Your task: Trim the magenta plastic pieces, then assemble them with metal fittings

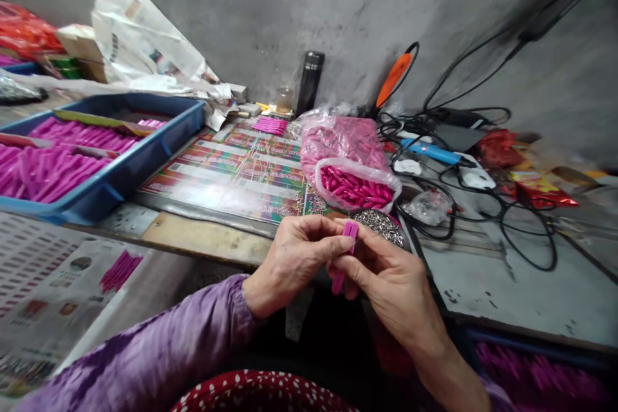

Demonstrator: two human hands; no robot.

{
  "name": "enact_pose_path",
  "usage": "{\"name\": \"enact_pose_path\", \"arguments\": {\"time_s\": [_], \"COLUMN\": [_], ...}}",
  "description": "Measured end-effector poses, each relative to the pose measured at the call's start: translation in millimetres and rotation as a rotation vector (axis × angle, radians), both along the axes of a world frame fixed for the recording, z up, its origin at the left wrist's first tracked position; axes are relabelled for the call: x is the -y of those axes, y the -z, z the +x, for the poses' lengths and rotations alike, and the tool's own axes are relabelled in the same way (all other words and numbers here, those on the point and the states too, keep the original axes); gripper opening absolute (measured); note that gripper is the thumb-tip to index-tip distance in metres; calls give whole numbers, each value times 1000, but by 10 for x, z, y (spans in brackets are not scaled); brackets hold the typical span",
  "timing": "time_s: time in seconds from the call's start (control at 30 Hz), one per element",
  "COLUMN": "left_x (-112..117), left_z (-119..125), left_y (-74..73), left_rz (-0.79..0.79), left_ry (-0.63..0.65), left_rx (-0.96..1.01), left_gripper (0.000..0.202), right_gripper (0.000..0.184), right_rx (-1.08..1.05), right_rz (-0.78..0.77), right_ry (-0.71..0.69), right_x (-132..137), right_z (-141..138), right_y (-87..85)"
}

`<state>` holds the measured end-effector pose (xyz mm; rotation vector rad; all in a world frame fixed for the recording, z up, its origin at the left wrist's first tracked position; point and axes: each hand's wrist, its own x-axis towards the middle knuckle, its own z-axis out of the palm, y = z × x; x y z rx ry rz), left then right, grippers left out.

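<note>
Between my two hands is a slim magenta plastic piece (351, 230), upright and partly covered by my fingers. My left hand (297, 257) pinches it from the left with thumb and fingers. From the other side my right hand (391, 283) grips the same piece, its thumb just below the left one. Right behind my fingers lies a dish of small silvery metal parts (381, 225). Past the dish, a clear plastic bag (342, 138) lies with its mouth towards me, full of small glossy pink pieces (357, 188).
At left a blue tray (168, 148) holds many magenta pieces. More magenta sticks (270, 125) lie near a black thermos (310, 84). Black cables (502, 206) and a blue-handled tool (431, 151) clutter the right side. A white basket (43, 264) stands lower left.
</note>
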<state>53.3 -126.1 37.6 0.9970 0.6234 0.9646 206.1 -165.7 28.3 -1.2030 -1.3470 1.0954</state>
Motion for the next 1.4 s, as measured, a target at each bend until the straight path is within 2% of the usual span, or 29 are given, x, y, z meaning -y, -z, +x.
{"name": "enact_pose_path", "arguments": {"time_s": [0.17, 0.4, 0.73, 0.93, 1.0, 1.07, 1.17, 1.23, 1.3, 1.4], "left_x": [-217, -376, -419, -343, -275, -193, -79, -24, 16, 63], "left_z": [22, 38, 50, 17, -38, -115, -234, -291, -317, -290], "left_y": [-125, -125, -69, 100, 184, 264, 359, 396, 409, 400], "left_rz": [93, 134, 154, 160, 123, 50, -46, -68, -82, -86], "left_ry": [-57, -84, -106, -61, -15, 92, 273, 350, 392, 389], "left_rx": [-21, -3, -21, -26, -48, -77, -128, -170, -206, -232], "left_gripper": [30, 30, 30, 32, 34, 36, 36, 36, 36, 39], "right_gripper": [41, 43, 42, 44, 46, 43, 23, 18, 21, 27], "right_rx": [-48, -38, -40, 32, 59, 57, 79, 100, 81, 61], "right_rz": [91, 135, 150, 146, 93, 56, 91, 80, 10, -53], "right_ry": [-23, -33, 0, 5, -42, -84, -135, -203, -273, -297], "right_x": [-275, -433, -486, -377, -285, -186, -50, 24, 79, 116], "right_z": [-14, -19, -31, -17, 16, 61, 118, 133, 136, 150], "right_y": [-137, -180, -73, 120, 158, 163, 127, 101, 92, 116]}}
